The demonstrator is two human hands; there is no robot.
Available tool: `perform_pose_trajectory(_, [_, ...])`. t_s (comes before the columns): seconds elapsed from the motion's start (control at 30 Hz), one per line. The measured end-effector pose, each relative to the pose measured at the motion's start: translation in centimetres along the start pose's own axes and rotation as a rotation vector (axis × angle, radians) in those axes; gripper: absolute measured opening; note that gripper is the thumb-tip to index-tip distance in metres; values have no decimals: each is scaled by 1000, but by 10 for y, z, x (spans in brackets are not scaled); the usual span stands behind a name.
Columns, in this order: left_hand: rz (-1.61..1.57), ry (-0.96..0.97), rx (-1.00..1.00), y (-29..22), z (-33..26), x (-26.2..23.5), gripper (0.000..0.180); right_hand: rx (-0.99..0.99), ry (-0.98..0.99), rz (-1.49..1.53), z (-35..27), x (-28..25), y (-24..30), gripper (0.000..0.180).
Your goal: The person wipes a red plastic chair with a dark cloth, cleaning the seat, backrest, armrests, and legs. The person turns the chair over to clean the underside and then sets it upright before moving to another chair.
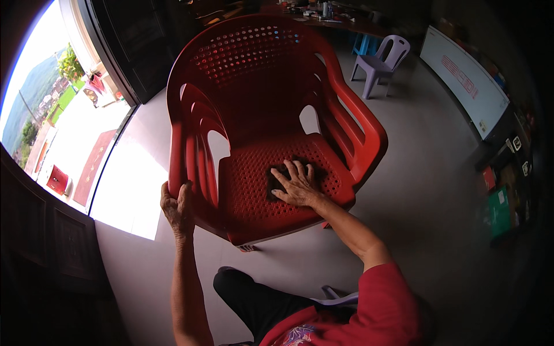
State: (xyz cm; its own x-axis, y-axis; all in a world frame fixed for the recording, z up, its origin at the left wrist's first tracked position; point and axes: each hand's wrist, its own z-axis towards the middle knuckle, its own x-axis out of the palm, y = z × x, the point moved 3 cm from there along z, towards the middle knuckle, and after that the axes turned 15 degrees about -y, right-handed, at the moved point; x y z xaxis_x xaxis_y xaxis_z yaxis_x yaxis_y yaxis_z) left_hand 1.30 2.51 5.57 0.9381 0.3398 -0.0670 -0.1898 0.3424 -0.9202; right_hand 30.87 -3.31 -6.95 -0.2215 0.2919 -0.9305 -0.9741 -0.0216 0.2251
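A red plastic armchair [248, 202] with a perforated seat and back stands facing me. My left hand [178, 209] is closed around the front end of its left armrest, thumb on the near side. On the seat lies a dark, soft-edged piece like a cloth or pad [273, 183]; its exact kind is too dark to tell. My right hand [297, 184] presses down on it from above, fingers spread and slightly bent. Much of the dark piece is hidden beneath that palm.
A small lilac plastic chair [378, 68] stands behind at the right. Along the right side are a leaning white board [461, 75] and a green box [498, 212]. An open doorway lets sunlight onto the floor at left. A cluttered table [340, 24] is at the back.
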Motion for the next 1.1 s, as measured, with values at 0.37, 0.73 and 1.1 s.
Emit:
perform_pose_trajectory(0.37, [-17, -8, 14, -8, -4, -1, 32, -197, -385, 215, 78, 39, -27, 52])
perform_pose_trajectory(0.73, [127, -2, 107, -12, 1, 0, 27, 155, -599, 75, 120, 63, 129, 32])
perform_pose_trajectory(1.1, [16, 73, -47, 4, 9, -7, 28, -280, -177, 234, -50, -12, 68, 36])
